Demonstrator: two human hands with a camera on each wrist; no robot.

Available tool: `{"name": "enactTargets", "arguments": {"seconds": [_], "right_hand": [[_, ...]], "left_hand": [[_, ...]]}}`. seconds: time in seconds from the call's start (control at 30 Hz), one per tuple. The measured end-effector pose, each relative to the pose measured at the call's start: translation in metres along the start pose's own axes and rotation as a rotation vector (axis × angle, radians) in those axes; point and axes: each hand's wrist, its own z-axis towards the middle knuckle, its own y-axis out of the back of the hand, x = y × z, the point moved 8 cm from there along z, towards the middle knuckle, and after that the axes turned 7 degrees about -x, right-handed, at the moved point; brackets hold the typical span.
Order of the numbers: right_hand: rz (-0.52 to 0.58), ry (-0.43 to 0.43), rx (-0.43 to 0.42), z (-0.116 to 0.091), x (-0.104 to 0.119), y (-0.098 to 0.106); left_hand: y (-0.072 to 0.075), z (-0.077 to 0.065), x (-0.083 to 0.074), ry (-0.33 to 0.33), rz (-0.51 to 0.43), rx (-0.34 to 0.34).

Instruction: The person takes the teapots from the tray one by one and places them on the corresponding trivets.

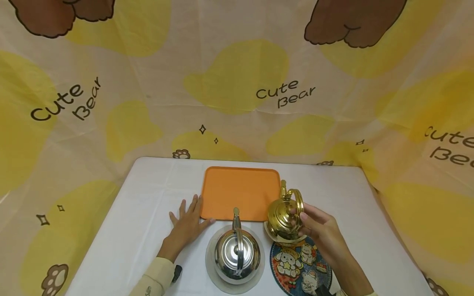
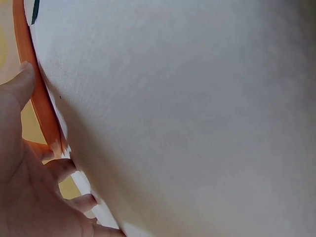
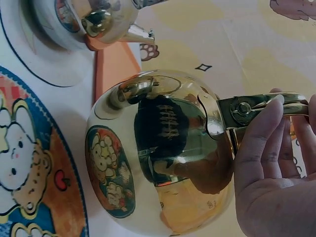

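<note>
My right hand [image 1: 326,230] grips the handle of a shiny gold kettle [image 1: 283,218], its spout pointing away from me. In the head view the kettle overlaps the tray's near right corner and the back of a round cartoon mat [image 1: 292,265]. The right wrist view shows the gold kettle [image 3: 163,158] close up, fingers and thumb around its handle. My left hand [image 1: 188,226] lies with spread fingers at the left edge of an orange tray [image 1: 237,193], its thumb by the near corner. A silver kettle [image 1: 237,255] stands in front of the tray on a round pale mat [image 1: 212,269].
A white table [image 1: 122,242] carries everything. Behind and beside it hangs a yellow and cream cloth [image 1: 229,82] printed with bears and lettering. The silver kettle stands between my two forearms, left of the cartoon mat.
</note>
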Motion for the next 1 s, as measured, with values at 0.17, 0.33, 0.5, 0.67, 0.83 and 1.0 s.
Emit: {"name": "enactTargets", "arguments": {"seconds": [0.17,0.33,0.5,0.67,0.83,1.0], "right_hand": [[0.005,-0.023,-0.017,-0.011,-0.006,0.007],[0.031,-0.015,-0.033,-0.024,-0.009,0.013],[0.021,-0.045,-0.058,-0.036,-0.013,0.018],[-0.002,-0.095,-0.091,-0.047,-0.019,0.024],[-0.009,-0.137,-0.113,-0.055,-0.026,0.029],[0.014,-0.142,-0.118,-0.061,-0.032,0.034]], "left_hand": [[-0.001,0.001,0.000,-0.002,-0.002,-0.002],[-0.001,0.001,-0.001,0.002,-0.005,0.004],[0.000,0.001,-0.002,0.002,-0.003,0.003],[0.000,0.001,-0.003,0.002,-0.005,0.004],[0.000,0.000,-0.002,0.009,-0.010,0.012],[0.001,0.001,-0.003,0.003,-0.008,0.004]]}}
